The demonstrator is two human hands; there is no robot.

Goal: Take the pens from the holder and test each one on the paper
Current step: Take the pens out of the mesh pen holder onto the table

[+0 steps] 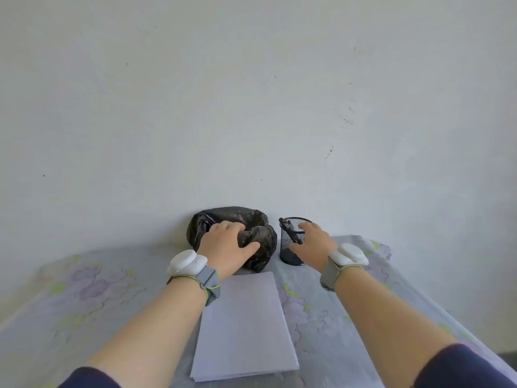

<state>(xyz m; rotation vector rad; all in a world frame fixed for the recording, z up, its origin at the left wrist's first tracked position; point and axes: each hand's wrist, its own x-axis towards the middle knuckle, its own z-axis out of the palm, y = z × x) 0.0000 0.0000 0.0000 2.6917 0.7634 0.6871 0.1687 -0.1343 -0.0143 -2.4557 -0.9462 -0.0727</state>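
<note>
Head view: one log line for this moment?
stage: reach | right hand: at pen holder, no pen out | left hand: on black bag | paper: blank

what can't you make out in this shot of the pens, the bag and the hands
- Pens in the mesh holder, head view: the right hand and the mesh cover most of them, so their number cannot be told.
- Right hand fingertips: hidden over the holder's rim, so any grasp is unclear.
- Black plastic bag: the left hand rests on it; its contents are hidden.
- Paper: any marks are too faint to tell.
</note>
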